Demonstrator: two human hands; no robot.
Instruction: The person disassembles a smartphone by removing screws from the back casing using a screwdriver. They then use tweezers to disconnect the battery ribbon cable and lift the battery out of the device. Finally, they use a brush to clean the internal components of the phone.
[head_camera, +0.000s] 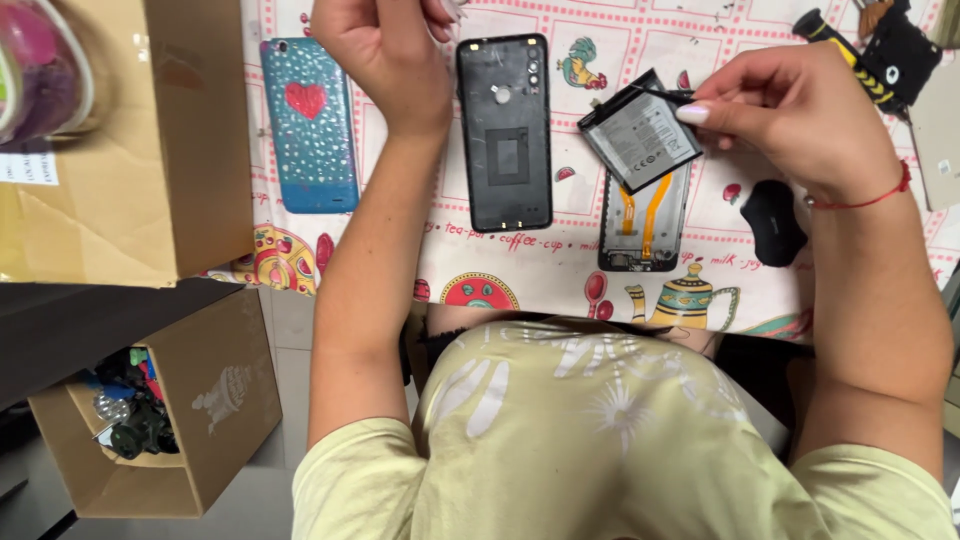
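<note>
My right hand (800, 115) pinches the top corner of a flat grey phone battery (640, 138) between thumb and forefinger, and the battery is tilted just above an opened phone body (645, 228) with orange ribbon cables. A thin black strip shows at my fingertips. To the left, a black phone back cover (505, 130) lies inside up. My left hand (385, 45) is raised between that cover and a blue phone case (310, 125) with a red heart, fingers curled and partly cut off by the top edge.
A patterned tablecloth (540, 270) covers the table. A small black piece (772, 222) lies under my right wrist, and a yellow-and-black tool handle (845, 50) lies at the top right. One cardboard box (190, 140) stands at the left; an open one (210, 400) sits on the floor.
</note>
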